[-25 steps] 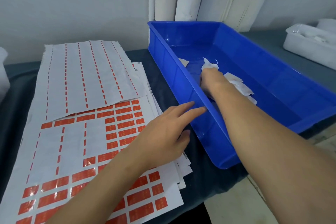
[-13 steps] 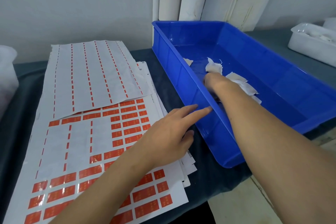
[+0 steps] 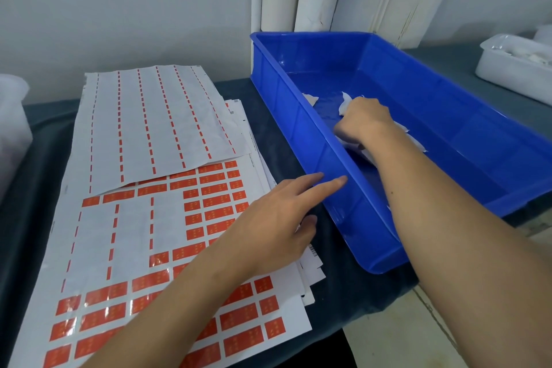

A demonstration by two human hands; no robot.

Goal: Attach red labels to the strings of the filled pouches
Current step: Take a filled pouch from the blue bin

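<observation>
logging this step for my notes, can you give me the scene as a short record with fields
right hand: right hand inside the blue bin, fingers curled on a white pouch
left hand: left hand fingers straight, over the label sheets, holds nothing
pouches: a few white ones on the bin floor
labels: red labels partly peeled from top sheet; emptied sheet lies above
label on a string: none seen yet
other: white tray at far right
</observation>
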